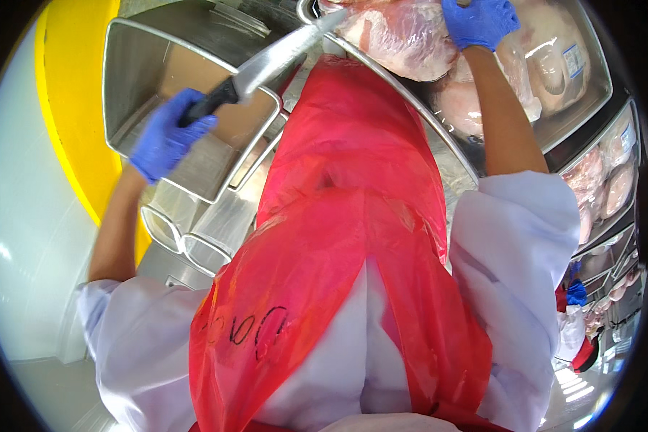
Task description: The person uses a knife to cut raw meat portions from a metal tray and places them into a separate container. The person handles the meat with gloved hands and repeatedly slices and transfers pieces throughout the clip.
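Note:
My left hand [172, 135], in a blue glove, is closed around the black handle of a knife [273, 61]. Its broad steel blade slants up to the right, and the tip reaches the near side of a large piece of meat [399, 39] in clear plastic. At the upper right, my right hand [480, 21], also gloved in blue, rests against that meat with its fingers curled in. What they grip is partly cut off by the upper edge. More wrapped meat [554, 54] lies beside it in a metal tub [603, 93].
Under the knife hand stands a deep steel bin [114, 90] with a brown inside surface. A yellow curved band [68, 122] runs along the left. Further wrapped meat [601, 180] fills another tub at the right. A co-worker's blue-gloved hand [576, 291] shows farther off.

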### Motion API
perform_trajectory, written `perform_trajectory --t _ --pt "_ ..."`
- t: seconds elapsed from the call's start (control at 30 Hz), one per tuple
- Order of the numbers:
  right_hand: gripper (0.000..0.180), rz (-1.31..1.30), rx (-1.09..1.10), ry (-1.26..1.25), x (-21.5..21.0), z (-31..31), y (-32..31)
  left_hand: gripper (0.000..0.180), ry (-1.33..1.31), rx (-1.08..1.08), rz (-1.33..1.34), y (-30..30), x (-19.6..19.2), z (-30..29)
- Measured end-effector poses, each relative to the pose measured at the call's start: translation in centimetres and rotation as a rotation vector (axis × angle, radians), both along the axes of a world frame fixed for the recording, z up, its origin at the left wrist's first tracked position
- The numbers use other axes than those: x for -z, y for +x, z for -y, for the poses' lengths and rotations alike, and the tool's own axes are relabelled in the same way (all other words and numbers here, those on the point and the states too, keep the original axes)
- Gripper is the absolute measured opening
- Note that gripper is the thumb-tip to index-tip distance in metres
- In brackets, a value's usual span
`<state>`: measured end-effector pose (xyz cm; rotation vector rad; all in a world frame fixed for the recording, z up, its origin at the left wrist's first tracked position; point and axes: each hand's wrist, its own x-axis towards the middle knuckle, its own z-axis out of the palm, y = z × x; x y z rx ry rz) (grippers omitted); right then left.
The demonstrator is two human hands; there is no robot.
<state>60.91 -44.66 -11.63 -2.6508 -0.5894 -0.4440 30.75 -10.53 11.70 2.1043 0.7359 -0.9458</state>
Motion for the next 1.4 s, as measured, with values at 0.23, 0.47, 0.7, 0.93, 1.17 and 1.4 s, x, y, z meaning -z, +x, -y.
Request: perform_trajectory --t 0.23,0.47,0.7,0.93,1.17,1.4 --pt "0.054 -0.094 -0.703 -0.110 -2.0 -1.7 3.7 0.037 -0.017 -0.292 0.387 -3.6 7.5 9.2" --pt "0.030 -0.148 -0.904 -0.386 -1.6 -5.0 7.3 0.042 -0.003 -0.234 0.368 -3.7 8.3 10.6" --pt "0.027 -0.155 -0.938 -0.143 1.4 -6.7 10.2 0.044 0.026 -0.237 0.407 -1.0 7.4 11.7" --pt "0.029 -0.113 -0.811 -0.282 -4.6 -0.1 6.4 0.045 -0.017 -0.269 0.359 -1.9 8.1 12.5" --pt "0.016 -0.091 -0.691 -0.274 -4.9 -0.4 3.5 0.044 -0.062 -0.298 0.388 -1.1 8.4 13.6" --pt "0.008 -0.028 -0.818 -0.274 -1.0 -0.4 5.8 0.045 -0.057 -0.324 0.405 -0.9 9.0 13.8"
